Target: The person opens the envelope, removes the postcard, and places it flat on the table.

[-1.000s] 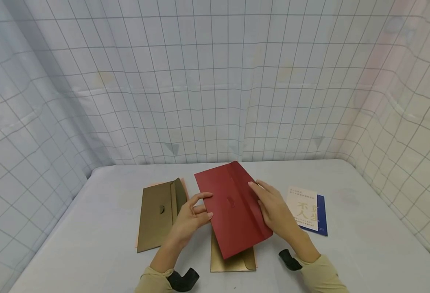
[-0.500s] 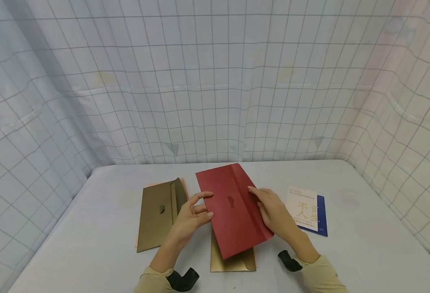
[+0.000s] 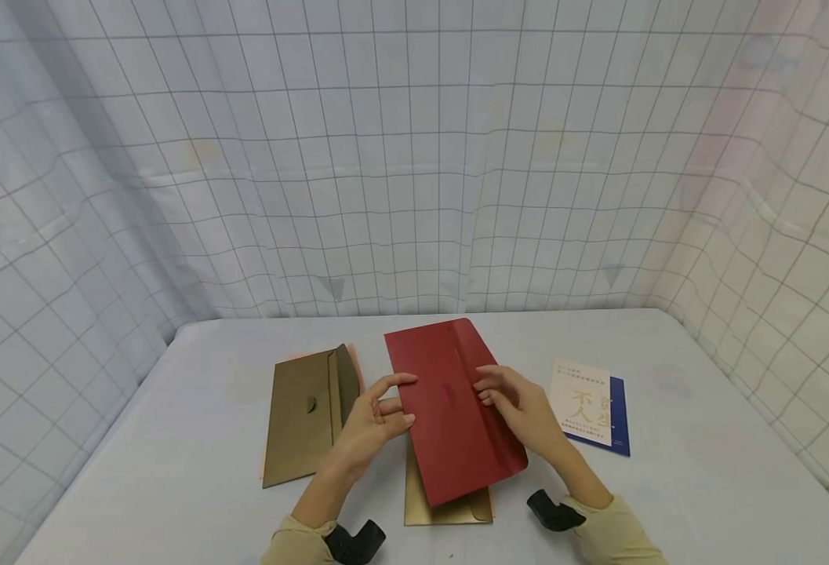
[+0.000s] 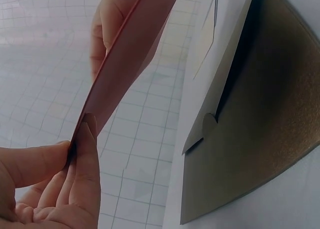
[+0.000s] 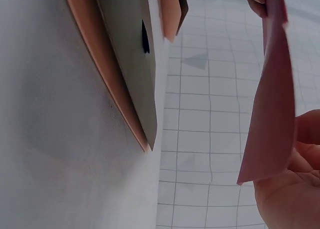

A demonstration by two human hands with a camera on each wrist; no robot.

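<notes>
A red paper envelope point(image 3: 438, 447) is held tilted above the table in the head view, its flap with rounded corners at the right and a half-round slit near its middle. My left hand point(image 3: 370, 428) pinches its left edge between thumb and fingers, as the left wrist view also shows. On the flap side, my right hand point(image 3: 521, 408) has its fingers bent over the face of the envelope near the crease. Seen from the right wrist, the envelope point(image 5: 272, 114) hides part of that hand point(image 5: 295, 199). Beneath lies a gold envelope point(image 3: 445, 514), mostly covered.
A darker gold envelope point(image 3: 299, 424) with its flap lifted lies at the left, over a peach-coloured sheet. Toward the right are a white printed card point(image 3: 582, 400) and a blue one point(image 3: 620, 416) partly under it. Gridded white curtain point(image 3: 414, 157) surrounds the white table point(image 3: 174, 439).
My right hand's fingers have shifted inward from the flap's outer edge toward the crease and bent more. The red envelope has moved slightly right and down with my left hand still pinching it.
</notes>
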